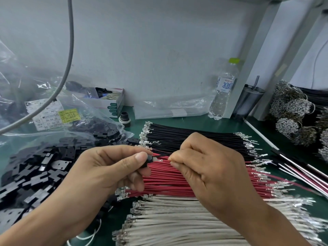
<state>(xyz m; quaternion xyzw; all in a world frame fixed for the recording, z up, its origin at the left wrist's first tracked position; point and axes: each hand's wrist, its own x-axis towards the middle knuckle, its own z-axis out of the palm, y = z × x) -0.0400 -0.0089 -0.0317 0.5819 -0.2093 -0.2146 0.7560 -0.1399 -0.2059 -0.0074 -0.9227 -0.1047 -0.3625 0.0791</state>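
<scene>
My left hand (113, 167) grips a small black round part (148, 159) between thumb and fingers. My right hand (209, 167) pinches a thin black wire (163, 154) whose metal terminal meets the black part. Both hands hover over three bundles of cut wires with crimped terminals on the green mat: black wires (191, 139) at the back, red wires (168, 181) in the middle, white wires (177, 221) nearest me.
A heap of flat black parts (35, 173) spills from clear plastic bags (53, 110) at left. A small cardboard box (108, 101), a water bottle (222, 91), a dark tumbler (247, 102) stand at the back. Bundled terminals (291, 110) and striped wires (301, 171) lie right.
</scene>
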